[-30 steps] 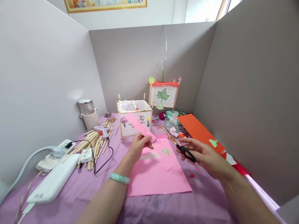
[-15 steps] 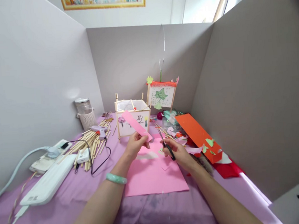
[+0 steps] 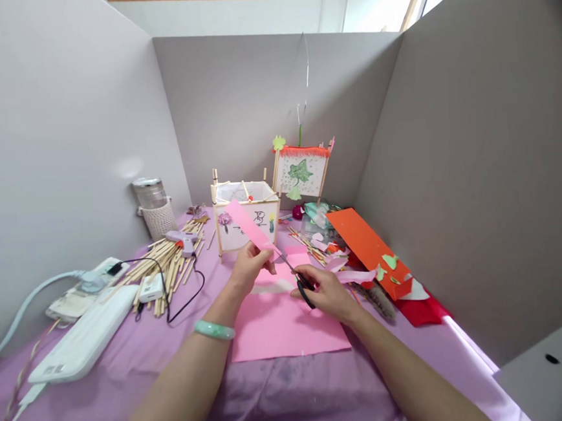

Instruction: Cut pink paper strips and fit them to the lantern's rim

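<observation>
My left hand (image 3: 247, 270) pinches a narrow pink paper strip (image 3: 248, 227) that slants up and to the left. My right hand (image 3: 327, 295) grips black-handled scissors (image 3: 296, 277), whose blades point up-left and touch the strip's lower end. Both hands hover over a large pink paper sheet (image 3: 283, 324) lying on the purple tablecloth (image 3: 296, 397). A green bangle (image 3: 214, 330) sits on my left wrist.
Two stick-framed paper lanterns (image 3: 245, 218) (image 3: 301, 172) stand behind. Left lie a pile of wooden sticks (image 3: 168, 265), a glue gun (image 3: 181, 238), a power strip (image 3: 84, 343), cables and a jar (image 3: 151, 206). Orange card (image 3: 364, 243) and paper scraps lie right. Grey partitions enclose three sides.
My right hand moved left with the scissors from beside the orange card until the blades met the strip. My left hand stayed roughly in place holding the strip.
</observation>
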`<state>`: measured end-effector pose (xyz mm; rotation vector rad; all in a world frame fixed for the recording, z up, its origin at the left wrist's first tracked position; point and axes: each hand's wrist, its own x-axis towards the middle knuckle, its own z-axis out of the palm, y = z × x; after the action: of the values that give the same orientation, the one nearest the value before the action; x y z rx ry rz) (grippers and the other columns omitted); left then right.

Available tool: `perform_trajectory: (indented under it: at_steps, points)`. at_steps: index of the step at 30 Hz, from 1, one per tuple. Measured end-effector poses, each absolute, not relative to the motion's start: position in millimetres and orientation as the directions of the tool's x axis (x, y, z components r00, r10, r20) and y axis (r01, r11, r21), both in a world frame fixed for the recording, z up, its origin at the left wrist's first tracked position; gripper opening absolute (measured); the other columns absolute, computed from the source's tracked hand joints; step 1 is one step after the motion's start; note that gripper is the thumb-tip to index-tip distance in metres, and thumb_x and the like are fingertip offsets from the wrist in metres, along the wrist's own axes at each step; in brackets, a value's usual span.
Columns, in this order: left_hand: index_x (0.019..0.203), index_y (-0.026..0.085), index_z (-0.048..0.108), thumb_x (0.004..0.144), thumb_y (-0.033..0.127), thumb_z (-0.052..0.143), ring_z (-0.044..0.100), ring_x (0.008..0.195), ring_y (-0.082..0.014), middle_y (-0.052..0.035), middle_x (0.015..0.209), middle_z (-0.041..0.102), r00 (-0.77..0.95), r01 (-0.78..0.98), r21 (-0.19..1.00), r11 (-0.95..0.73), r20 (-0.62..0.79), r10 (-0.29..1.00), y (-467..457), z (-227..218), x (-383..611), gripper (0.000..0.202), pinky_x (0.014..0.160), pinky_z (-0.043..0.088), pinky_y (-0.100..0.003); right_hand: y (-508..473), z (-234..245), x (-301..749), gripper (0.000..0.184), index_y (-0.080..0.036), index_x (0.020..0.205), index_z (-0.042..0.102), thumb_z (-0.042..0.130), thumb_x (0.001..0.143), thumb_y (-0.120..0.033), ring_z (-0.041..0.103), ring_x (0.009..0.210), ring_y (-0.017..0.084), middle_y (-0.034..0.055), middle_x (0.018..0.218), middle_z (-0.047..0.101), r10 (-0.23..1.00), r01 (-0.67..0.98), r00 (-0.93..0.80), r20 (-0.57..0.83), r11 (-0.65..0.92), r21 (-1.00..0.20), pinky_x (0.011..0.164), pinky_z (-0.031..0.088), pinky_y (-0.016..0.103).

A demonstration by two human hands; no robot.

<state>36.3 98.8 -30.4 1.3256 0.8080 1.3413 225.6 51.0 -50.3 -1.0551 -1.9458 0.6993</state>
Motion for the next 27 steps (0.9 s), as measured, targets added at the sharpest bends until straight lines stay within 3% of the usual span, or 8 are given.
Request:
perform_trajectory:
  at_steps: [27]
  points:
    - [0.071,0.015,0.053,0.067,0.024,0.059,0.053,0.039,-0.0112,0.0038,0.046,0.054,0.148,-0.147,0.958,-0.246,0.267,0.952,97.8,-29.5,36.0,0.012,0.045,0.041,-0.023,53.3,-59.1,225.4,0.030,-0.023,0.100,0.060,0.064,0.076,-0.040,0.040,0.057,0.012,-0.0037,0.064,0.046,0.859,0.394,-0.329,0.392,0.502,-0.770,0.054,0.032,0.023]
